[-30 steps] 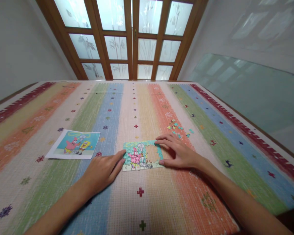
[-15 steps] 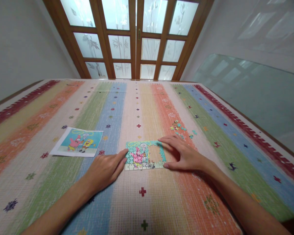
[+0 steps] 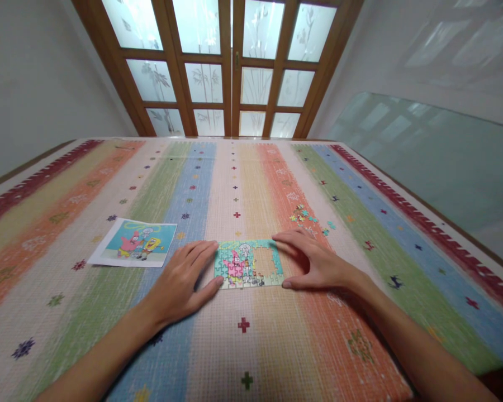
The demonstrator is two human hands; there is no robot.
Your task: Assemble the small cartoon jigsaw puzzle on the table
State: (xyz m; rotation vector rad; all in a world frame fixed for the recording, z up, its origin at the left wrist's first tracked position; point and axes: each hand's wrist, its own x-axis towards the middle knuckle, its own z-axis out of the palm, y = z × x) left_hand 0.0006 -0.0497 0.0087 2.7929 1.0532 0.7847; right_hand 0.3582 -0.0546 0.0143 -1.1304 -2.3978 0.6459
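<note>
A partly assembled jigsaw puzzle with cartoon figures lies flat on the striped tablecloth, with a gap in its right half where the cloth shows through. My left hand grips its left side, the thumb at the near corner and the fingers at the far corner. At the right end, my right hand holds the border in the same way, thumb near and fingertips far. Loose jigsaw pieces are scattered beyond my right hand. A printed reference picture of the same figures lies left of the puzzle.
The striped tablecloth covers a wide table. Wooden doors with frosted panes stand behind its far edge. A pale glass panel leans along the right wall.
My left hand has spread from a pointing finger at the puzzle's left edge to a thumb-and-fingers hold on both left corners. The right hand has barely shifted.
</note>
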